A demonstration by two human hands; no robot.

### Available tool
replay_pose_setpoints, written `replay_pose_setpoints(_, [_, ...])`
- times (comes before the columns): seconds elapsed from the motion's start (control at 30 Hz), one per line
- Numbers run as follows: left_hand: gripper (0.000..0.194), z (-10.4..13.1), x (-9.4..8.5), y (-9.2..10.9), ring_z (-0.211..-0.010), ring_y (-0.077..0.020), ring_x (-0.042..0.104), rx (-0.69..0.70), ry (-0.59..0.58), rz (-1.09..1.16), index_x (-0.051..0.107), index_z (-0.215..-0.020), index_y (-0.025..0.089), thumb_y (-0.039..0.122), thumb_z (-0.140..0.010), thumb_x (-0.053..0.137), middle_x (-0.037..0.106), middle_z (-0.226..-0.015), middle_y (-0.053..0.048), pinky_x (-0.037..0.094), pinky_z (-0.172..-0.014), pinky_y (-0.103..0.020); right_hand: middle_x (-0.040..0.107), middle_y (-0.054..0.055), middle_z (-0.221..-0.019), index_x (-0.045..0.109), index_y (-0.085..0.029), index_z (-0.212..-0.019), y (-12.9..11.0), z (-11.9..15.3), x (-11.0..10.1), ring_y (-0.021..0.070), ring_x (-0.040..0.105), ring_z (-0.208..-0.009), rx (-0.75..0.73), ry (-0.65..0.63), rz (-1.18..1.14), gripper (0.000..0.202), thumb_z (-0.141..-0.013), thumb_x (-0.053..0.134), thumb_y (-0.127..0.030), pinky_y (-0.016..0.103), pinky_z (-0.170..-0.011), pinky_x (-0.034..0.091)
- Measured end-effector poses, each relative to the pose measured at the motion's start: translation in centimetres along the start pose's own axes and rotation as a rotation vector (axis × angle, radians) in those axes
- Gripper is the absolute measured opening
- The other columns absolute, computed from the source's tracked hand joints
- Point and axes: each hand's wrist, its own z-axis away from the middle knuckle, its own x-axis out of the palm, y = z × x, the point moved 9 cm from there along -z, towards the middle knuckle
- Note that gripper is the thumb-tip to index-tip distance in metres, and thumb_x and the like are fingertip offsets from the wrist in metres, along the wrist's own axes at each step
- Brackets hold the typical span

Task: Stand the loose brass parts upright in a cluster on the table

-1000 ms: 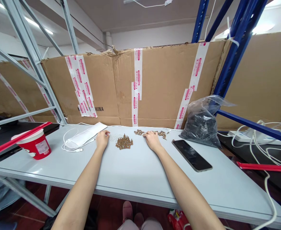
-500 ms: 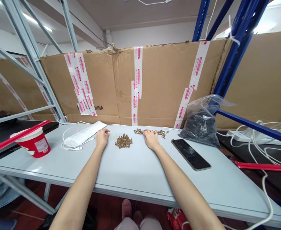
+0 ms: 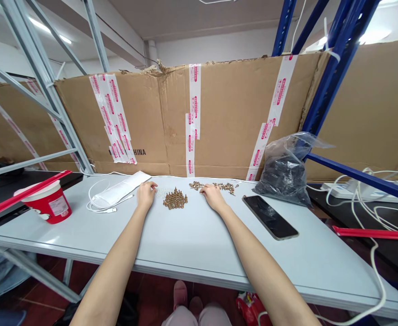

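Note:
My left hand (image 3: 146, 195) rests at the left edge of a patch of small clear pieces (image 3: 160, 193), its fingers bent together over them; whatever is between the fingertips is too small to name. To the right of these, small pointed brass-coloured pieces (image 3: 175, 199) stand upright in a tight cluster. My right hand (image 3: 213, 197) lies at the near side of a loose scatter of similar brass-coloured pieces (image 3: 226, 187). Its fingers are drawn together, with the fingertips just left of the knuckles. I cannot make out what they pinch.
A phone (image 3: 270, 217) and a plastic bag of dark material (image 3: 283, 176) lie to the right. On the left are a white packet (image 3: 120, 190), a cable (image 3: 111, 210) and a red cup (image 3: 54, 203). Cardboard (image 3: 226, 122) walls off the white table's (image 3: 192, 244) back edge.
My left hand has shifted slightly right, nearer the clear pieces. My right hand has drawn a little left and back from the scattered brass pieces, its fingers closer together.

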Motion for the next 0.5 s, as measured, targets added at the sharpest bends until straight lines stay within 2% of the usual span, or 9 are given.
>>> replay_pose_setpoints(0.13, [0.017,0.0,-0.5,1.2,-0.090,-0.0217,0.050,0.083,0.035,-0.001,0.062,-0.086,0.021,0.014,-0.075,0.050,0.061,-0.086,-0.003,0.039,-0.079,-0.032,0.065,0.007,-0.097,0.064,-0.018,-0.092,0.5,-0.1,-0.3,0.0164,0.056,-0.093,0.033,0.035,-0.137,0.023,-0.080,0.047,-0.009,0.029,-0.083,0.033])
replay_pose_setpoints(0.23, [0.014,0.2,-1.6,3.1,-0.087,-0.0211,0.049,0.191,0.093,0.018,0.060,-0.088,0.020,0.018,-0.079,0.049,0.060,-0.086,-0.004,0.039,-0.079,-0.033,0.067,0.005,-0.092,0.065,-0.019,-0.092,0.8,-0.2,-0.8,0.0160,0.059,-0.088,0.065,0.098,-0.302,0.021,-0.076,0.053,-0.011,0.029,-0.084,0.036])
replay_pose_setpoints(0.37, [0.017,1.9,-3.5,7.8,-0.089,-0.0206,0.048,0.439,0.181,0.055,0.058,-0.094,0.019,0.028,-0.085,0.047,0.058,-0.091,-0.006,0.039,-0.081,-0.033,0.068,0.006,-0.089,0.065,-0.016,-0.088,0.8,-0.9,-0.9,0.0149,0.061,-0.082,0.096,0.167,-0.713,0.019,-0.072,0.056,-0.012,0.030,-0.082,0.043])
replay_pose_setpoints(0.5, [0.026,4.7,-3.6,13.1,-0.091,-0.0201,0.048,0.723,0.156,0.052,0.054,-0.108,0.019,0.031,-0.086,0.046,0.057,-0.097,-0.007,0.040,-0.081,-0.033,0.067,0.006,-0.082,0.064,-0.014,-0.085,-0.7,-1.6,0.5,0.0149,0.062,-0.074,0.091,0.070,-1.181,0.022,-0.063,0.065,-0.018,0.034,-0.079,0.048])
